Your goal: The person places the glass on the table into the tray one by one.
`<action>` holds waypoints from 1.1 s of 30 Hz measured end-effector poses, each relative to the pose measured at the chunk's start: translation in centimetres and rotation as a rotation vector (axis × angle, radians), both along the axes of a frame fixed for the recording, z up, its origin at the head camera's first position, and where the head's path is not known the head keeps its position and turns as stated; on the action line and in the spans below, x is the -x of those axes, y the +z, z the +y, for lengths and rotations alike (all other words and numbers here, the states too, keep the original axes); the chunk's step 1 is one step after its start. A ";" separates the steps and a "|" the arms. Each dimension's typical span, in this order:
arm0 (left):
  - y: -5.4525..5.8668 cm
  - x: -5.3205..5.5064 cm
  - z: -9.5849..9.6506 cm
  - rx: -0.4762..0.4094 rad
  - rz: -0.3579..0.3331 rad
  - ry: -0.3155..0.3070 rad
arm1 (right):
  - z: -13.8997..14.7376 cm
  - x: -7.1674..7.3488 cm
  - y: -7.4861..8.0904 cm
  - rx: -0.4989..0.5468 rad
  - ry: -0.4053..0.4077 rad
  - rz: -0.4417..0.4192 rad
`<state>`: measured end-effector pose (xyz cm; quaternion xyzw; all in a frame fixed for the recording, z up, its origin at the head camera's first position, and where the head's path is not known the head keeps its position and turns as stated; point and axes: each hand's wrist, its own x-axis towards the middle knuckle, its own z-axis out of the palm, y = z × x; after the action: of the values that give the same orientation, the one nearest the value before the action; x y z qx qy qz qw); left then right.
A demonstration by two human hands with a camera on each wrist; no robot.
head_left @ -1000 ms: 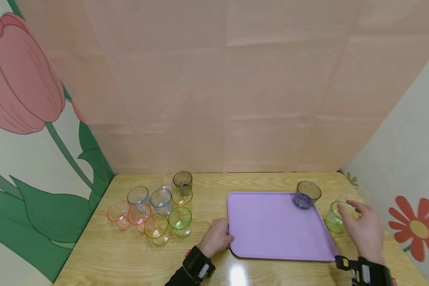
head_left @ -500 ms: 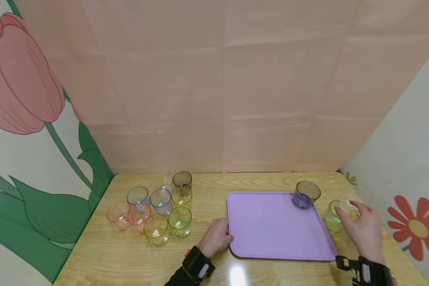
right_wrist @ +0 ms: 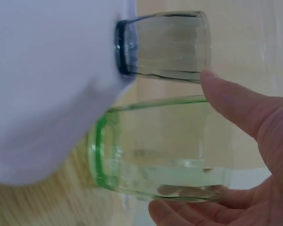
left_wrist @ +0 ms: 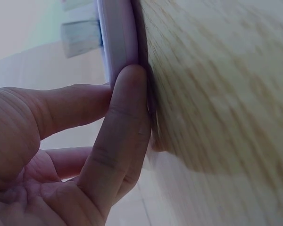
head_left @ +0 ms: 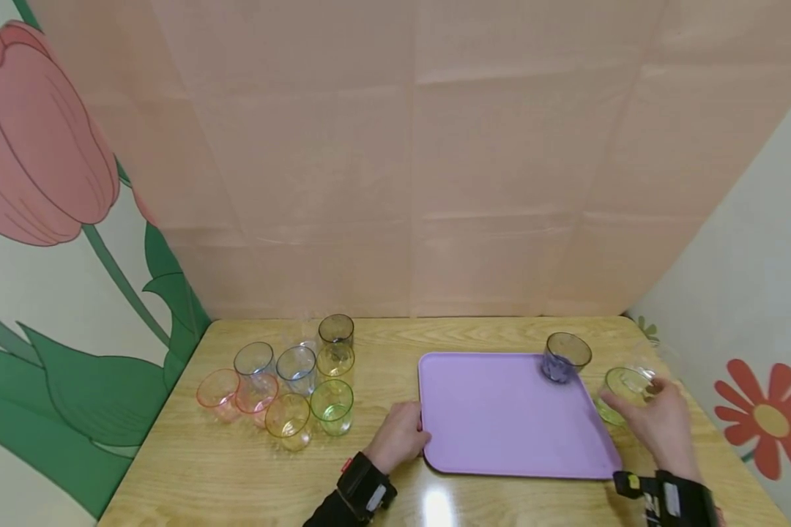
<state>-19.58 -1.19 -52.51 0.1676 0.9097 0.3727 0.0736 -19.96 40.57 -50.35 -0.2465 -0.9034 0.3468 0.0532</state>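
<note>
My left hand (head_left: pixel 398 439) pinches the left edge of a purple tray (head_left: pixel 507 417) that lies flat on the table. In the left wrist view, the thumb is on one face of the tray rim (left_wrist: pixel 120 40) and the fingers on the other. At the right, my right hand (head_left: pixel 662 428) curls around a green-tinted glass (right_wrist: pixel 151 146), thumb on one side and fingers on the other. This glass stands close beside the tray's right edge. On the tray's far right corner stands a dark, bluish-grey glass (head_left: pixel 560 366), also seen in the right wrist view.
On the left of the wooden table (head_left: pixel 204 476) stand several tinted glasses close together: red-rimmed (head_left: pixel 220 402), blue-rimmed (head_left: pixel 296 373), amber (head_left: pixel 290 428), green (head_left: pixel 332 413) and dark (head_left: pixel 336 333). A beige-covered wall (head_left: pixel 409 183) rises behind the table.
My right hand has moved left and closed in around the green glass, its thumb now at the glass's left side. The left hand and tray stay in place.
</note>
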 end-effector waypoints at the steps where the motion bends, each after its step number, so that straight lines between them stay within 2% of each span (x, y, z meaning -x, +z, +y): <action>1: 0.0 0.0 0.0 0.003 0.000 0.000 | 0.0 0.0 -0.2 0.017 -0.007 0.003; 6: -0.1 -0.1 0.0 0.010 0.016 -0.004 | -0.2 0.1 -0.9 0.124 -0.059 0.027; 12: -0.1 -0.1 0.0 0.004 0.003 -0.012 | -0.3 0.4 -1.6 0.263 -0.117 0.064; 17: 0.0 -0.1 0.1 0.004 0.010 -0.013 | -0.3 0.6 -2.1 0.292 -0.125 0.094; 24: 0.1 -0.2 0.1 0.008 -0.006 -0.016 | 0.1 0.5 -3.1 0.366 -0.142 0.178; 29: 0.0 -0.1 0.0 0.013 0.021 -0.014 | 0.2 0.7 -3.0 0.382 -0.173 0.173; 31: 0.1 -0.1 0.0 0.010 0.024 -0.016 | 0.2 0.7 -2.9 0.419 -0.202 0.190; 33: 0.1 -0.1 0.0 0.008 0.021 -0.018 | 0.0 0.7 -2.6 0.503 -0.242 0.236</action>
<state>-19.47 -1.19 -52.36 0.1796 0.9104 0.3664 0.0681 -20.69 40.62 -52.99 -0.3156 -0.7409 0.5770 0.1361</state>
